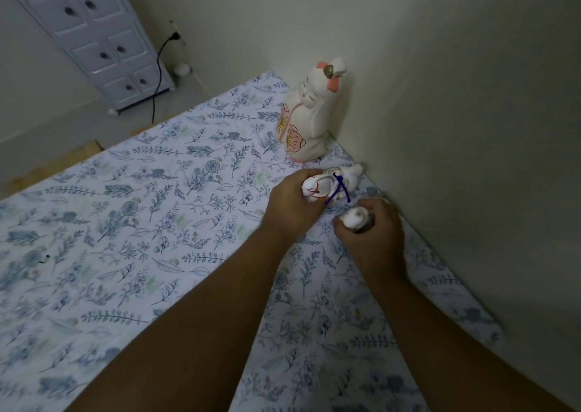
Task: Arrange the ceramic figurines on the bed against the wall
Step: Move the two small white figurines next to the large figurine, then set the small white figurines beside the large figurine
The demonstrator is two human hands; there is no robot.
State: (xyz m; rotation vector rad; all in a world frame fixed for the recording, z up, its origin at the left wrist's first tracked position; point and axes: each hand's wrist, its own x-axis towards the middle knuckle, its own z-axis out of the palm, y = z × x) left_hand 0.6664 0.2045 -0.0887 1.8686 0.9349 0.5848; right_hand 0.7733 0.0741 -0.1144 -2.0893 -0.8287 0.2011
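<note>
A tall white figurine with pink flowers and a pink bow stands upright on the bed, touching the wall. Just in front of it, my left hand grips a small white figurine with red lines and a purple cord. A second small white piece lies right beside it toward the wall; whether the two are joined I cannot tell. My right hand is closed around another small white figurine, close to the wall. Both forearms reach in from the bottom.
The bed has a white sheet with a blue leaf print and runs along the wall on the right. Beyond its far edge stand a pale blue drawer cabinet, a black cable plugged into a wall socket, and a small white round object on the floor.
</note>
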